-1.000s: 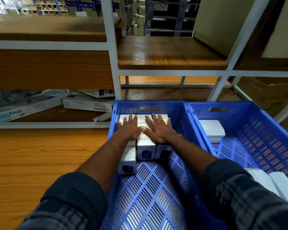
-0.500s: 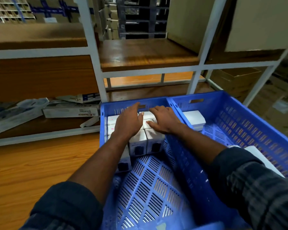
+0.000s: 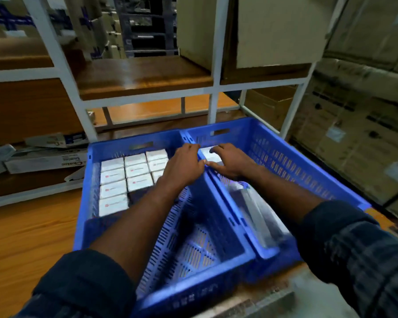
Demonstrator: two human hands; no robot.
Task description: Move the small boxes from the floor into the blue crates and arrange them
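Two blue crates stand side by side. The left crate [image 3: 87,203] holds several small white boxes [image 3: 124,177] packed in neat rows at its far left. In the right crate [image 3: 308,171] a single white box [image 3: 210,153] lies at the far end, and blurred white boxes [image 3: 253,203] lie nearer to me. My left hand [image 3: 184,164] hovers over the rims where the crates meet, fingers loosely bent, holding nothing. My right hand [image 3: 229,160] is spread over the near edge of the single white box, and motion blur hides any firm grip.
White metal shelving with wooden boards rises behind the crates. Flat cartons [image 3: 46,159] lie on the low shelf at left. Large cardboard boxes [image 3: 274,31] sit on the upper shelf, and stacked cartons [image 3: 354,138] fill the right side. Wooden boards [image 3: 21,239] lie left of the crates.
Both hands lifted off the packed boxes in the left crate and swung right, to the single box in the right crate. My view shifted right with them.
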